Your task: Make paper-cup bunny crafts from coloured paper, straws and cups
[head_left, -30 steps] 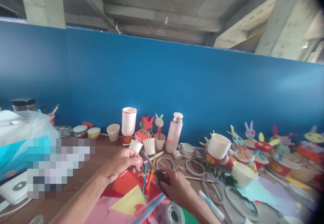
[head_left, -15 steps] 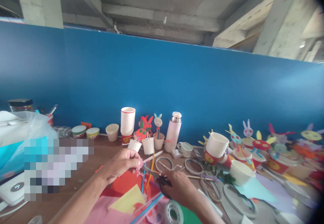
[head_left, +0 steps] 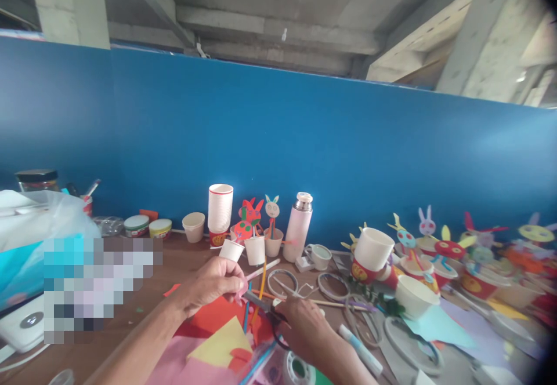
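Note:
My left hand pinches a small piece of pink paper between thumb and fingers, above the desk. Black-handled scissors are gripped in my right hand, their blades pointing left toward the pink paper. Whether the blades touch the paper is hard to make out. Below both hands lie red paper, a yellow sheet and pink sheets. A roll of tape sits under my right wrist, with a white marker just right of it.
A stack of paper cups and a pink thermos stand by the blue partition. Cups with paper rabbits crowd the right side. A plastic bag is at the left. Rolls of tape lie mid-desk.
The scissors have turned slightly in my right hand, and that hand has shifted a little. The left hand stays nearly in place with the pink paper. The white marker shows more now.

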